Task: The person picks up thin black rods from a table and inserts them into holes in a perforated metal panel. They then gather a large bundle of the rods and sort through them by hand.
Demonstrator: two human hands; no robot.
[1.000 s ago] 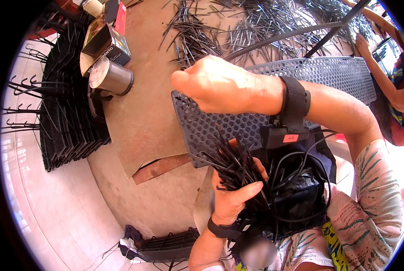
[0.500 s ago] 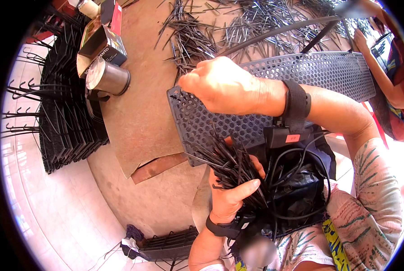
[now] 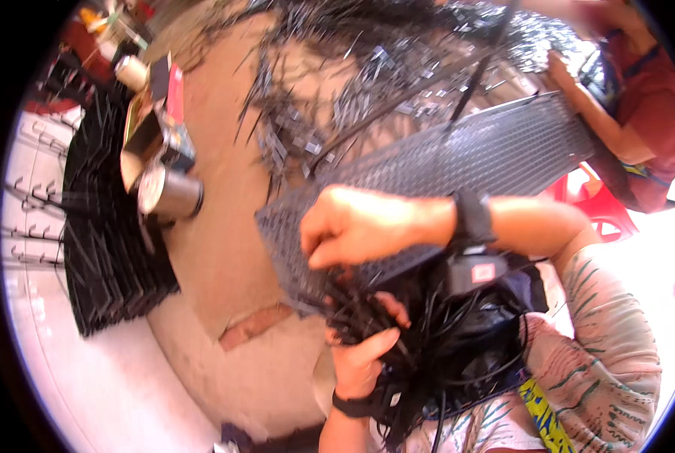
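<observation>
My left hand [image 3: 361, 359] is wrapped round a bundle of thin black strips [image 3: 356, 309], its thumb lying across them. Just above the upper ends of the bundle, my right hand [image 3: 356, 225] is closed with its fingers curled down. What those fingers hold, if anything, is hidden and blurred. Behind both hands a dark perforated panel [image 3: 496, 151] with rows of holes slants across the table toward the right. My right forearm passes over its near edge. Black cables and a dark bag lie close beside the bundle at my lap.
Loose black strips [image 3: 375, 75] are heaped across the far side of the brown table [image 3: 216, 249]. To the left stand a metal mug [image 3: 173, 192], an open box [image 3: 160, 143] and a stack of black racks [image 3: 115, 264]. At the far right a co-worker's arm [image 3: 601, 113] reaches toward the panel.
My right hand has come down from over the panel to the bundle's upper ends. My left hand keeps its hold. The whole view has shifted, and a red stool shows more at the right.
</observation>
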